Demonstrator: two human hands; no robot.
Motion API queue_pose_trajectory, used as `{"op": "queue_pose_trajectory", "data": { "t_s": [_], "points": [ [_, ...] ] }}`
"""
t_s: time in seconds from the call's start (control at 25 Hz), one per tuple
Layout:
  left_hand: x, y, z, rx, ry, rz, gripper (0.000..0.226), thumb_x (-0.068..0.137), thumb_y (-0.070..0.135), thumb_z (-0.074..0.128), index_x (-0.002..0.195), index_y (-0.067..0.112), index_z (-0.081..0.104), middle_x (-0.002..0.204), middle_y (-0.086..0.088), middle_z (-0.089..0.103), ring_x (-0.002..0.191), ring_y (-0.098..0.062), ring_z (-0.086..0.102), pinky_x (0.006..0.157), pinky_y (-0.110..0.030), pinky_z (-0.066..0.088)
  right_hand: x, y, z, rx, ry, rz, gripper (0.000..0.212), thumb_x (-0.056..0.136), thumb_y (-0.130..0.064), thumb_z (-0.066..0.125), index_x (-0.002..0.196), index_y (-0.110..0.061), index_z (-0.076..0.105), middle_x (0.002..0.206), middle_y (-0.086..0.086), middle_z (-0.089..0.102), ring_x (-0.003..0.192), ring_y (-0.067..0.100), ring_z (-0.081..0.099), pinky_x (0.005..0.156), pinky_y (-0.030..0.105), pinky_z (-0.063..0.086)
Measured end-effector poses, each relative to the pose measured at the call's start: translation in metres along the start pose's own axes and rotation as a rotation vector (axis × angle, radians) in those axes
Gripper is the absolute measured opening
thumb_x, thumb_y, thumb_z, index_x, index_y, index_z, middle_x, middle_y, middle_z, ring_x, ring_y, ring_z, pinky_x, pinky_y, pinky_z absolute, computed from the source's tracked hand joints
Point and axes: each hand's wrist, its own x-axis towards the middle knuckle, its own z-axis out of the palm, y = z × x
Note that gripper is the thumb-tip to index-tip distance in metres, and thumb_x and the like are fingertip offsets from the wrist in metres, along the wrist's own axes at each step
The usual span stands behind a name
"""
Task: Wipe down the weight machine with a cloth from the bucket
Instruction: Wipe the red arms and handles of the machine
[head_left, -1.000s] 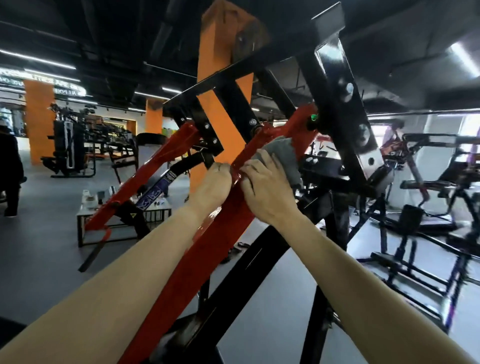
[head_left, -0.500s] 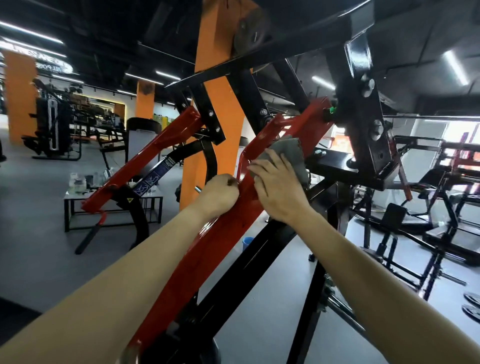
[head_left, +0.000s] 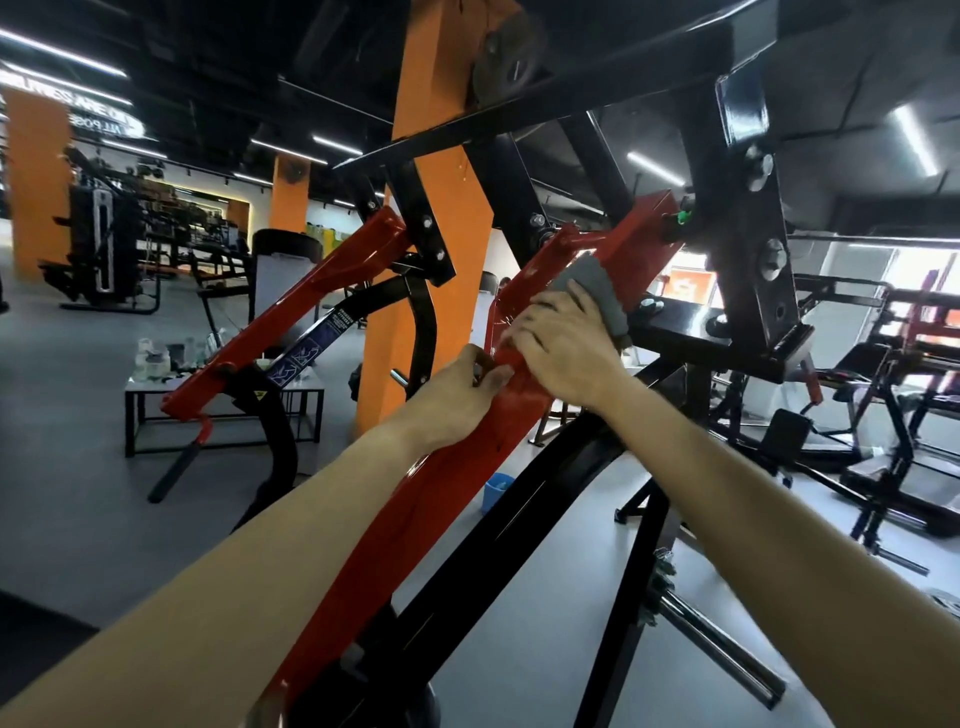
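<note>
The weight machine (head_left: 748, 249) fills the view, a black frame carrying a sloping red lever arm (head_left: 452, 499), which serves as the landmark. Behind the lever arm rises an orange pillar (head_left: 436, 156). To the left of the lever arm slopes a second red arm (head_left: 311, 291). Farther left of the lever arm stands a low tabletop (head_left: 136, 385) with bottles (head_left: 150, 358) on it.

The left hand (head_left: 457, 397) grips the lever arm's left edge, fingers curled round it. Just above it on the lever arm the right hand (head_left: 566, 343) lies flat, fingers spread, pressing the grey cloth (head_left: 597, 291) against the red metal. The cloth sticks out beyond the fingertips.

Below the lever arm, on the floor, sits the blue bucket (head_left: 496, 491), partly hidden.

Left of the lever arm a black bar bears a blue-and-white label (head_left: 317, 343), its print too small to read. Far left of the lever arm, lit wall lettering (head_left: 98, 119) shows only fragments, "ARE" and "POS".
</note>
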Motion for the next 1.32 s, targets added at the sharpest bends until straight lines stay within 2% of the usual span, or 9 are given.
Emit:
{"op": "queue_pose_trajectory", "data": {
  "t_s": [0.08,0.28,0.44,0.56,0.68,0.8,0.96,1.08,1.32],
  "points": [
    [0.005,-0.002,-0.003,0.018,-0.017,-0.013,0.043,0.106,0.054,0.038,0.131,0.020,0.045,0.106,-0.001,0.059,0.066,-0.006,0.050,0.058,-0.023,0.040,0.016,0.011,-0.010,-0.033,0.017,0.042,0.055,0.097,-0.037,0.023,0.108,-0.034,0.077,0.129,-0.012,0.067,0.136,0.013,0.044,0.126,0.041,0.004],
    [0.002,-0.001,-0.003,0.017,-0.033,-0.014,0.043,0.108,0.051,0.036,0.137,0.019,0.041,0.087,-0.004,0.054,0.057,-0.011,0.048,0.050,-0.024,0.032,-0.019,-0.022,0.026,0.085,0.201,0.106,0.051,0.101,-0.036,0.026,0.124,-0.028,0.072,0.141,-0.010,0.058,0.152,0.016,0.022,0.126,0.043,-0.008],
    [0.002,0.006,-0.004,-0.003,-0.060,-0.039,0.045,0.109,0.047,0.034,0.142,0.017,0.037,0.103,-0.010,0.058,0.110,-0.040,0.055,0.056,-0.027,0.040,-0.033,-0.010,0.026,0.189,0.227,0.005,0.044,0.108,-0.031,0.032,0.143,-0.026,0.059,0.159,-0.010,0.043,0.157,0.011,0.007,0.127,0.039,-0.005],
    [-0.001,0.010,-0.005,0.001,-0.071,-0.060,0.046,0.109,0.046,0.034,0.144,0.016,0.036,0.136,-0.034,0.052,0.122,-0.054,0.048,0.063,-0.040,0.047,-0.026,0.003,0.024,0.278,0.314,0.098,0.042,0.111,-0.030,0.037,0.150,-0.024,0.051,0.165,-0.009,0.031,0.158,0.010,0.004,0.129,0.041,0.005],
    [-0.005,0.014,-0.002,0.066,-0.041,-0.059,0.047,0.109,0.047,0.034,0.145,0.015,0.034,0.146,-0.035,0.044,0.127,-0.054,0.047,0.086,-0.052,0.051,-0.039,-0.020,0.045,0.352,0.446,0.199,0.041,0.111,-0.026,0.040,0.151,-0.022,0.050,0.166,-0.009,0.029,0.158,0.011,0.007,0.127,0.030,0.009],
    [-0.004,0.016,-0.001,0.127,-0.031,-0.060,0.042,0.110,0.044,0.035,0.139,0.014,0.038,0.139,-0.031,0.052,0.120,-0.050,0.054,0.084,-0.051,0.050,-0.056,-0.023,0.056,0.346,0.532,0.163,0.038,0.108,-0.017,0.049,0.146,-0.020,0.056,0.161,-0.008,0.039,0.155,0.013,0.024,0.125,0.024,0.017],
    [0.002,0.013,-0.003,0.130,-0.026,-0.058,0.035,0.110,0.045,0.037,0.124,0.013,0.040,0.087,-0.010,0.057,0.063,-0.019,0.050,0.054,-0.037,0.036,-0.047,-0.001,0.043,0.414,0.627,0.295,0.036,0.102,-0.014,0.060,0.138,-0.016,0.065,0.153,-0.003,0.052,0.143,0.014,0.046,0.121,0.033,0.035],
    [0.002,0.012,0.001,0.150,-0.010,-0.059,0.031,0.110,0.044,0.036,0.121,0.016,0.038,0.073,0.001,0.043,0.058,-0.013,0.042,0.052,-0.031,0.029,-0.056,-0.027,0.053,0.466,0.700,0.469,0.034,0.100,-0.013,0.062,0.133,-0.012,0.068,0.147,0.002,0.058,0.138,0.019,0.050,0.117,0.035,0.039],
    [0.003,0.012,0.001,0.142,-0.031,-0.053,0.034,0.110,0.045,0.035,0.125,0.015,0.038,0.073,0.000,0.042,0.057,-0.013,0.041,0.052,-0.030,0.029,-0.064,-0.018,0.054,0.345,0.600,0.372,0.039,0.102,-0.004,0.053,0.139,-0.009,0.063,0.151,0.004,0.053,0.143,0.022,0.045,0.120,0.037,0.036]
  ]
}}
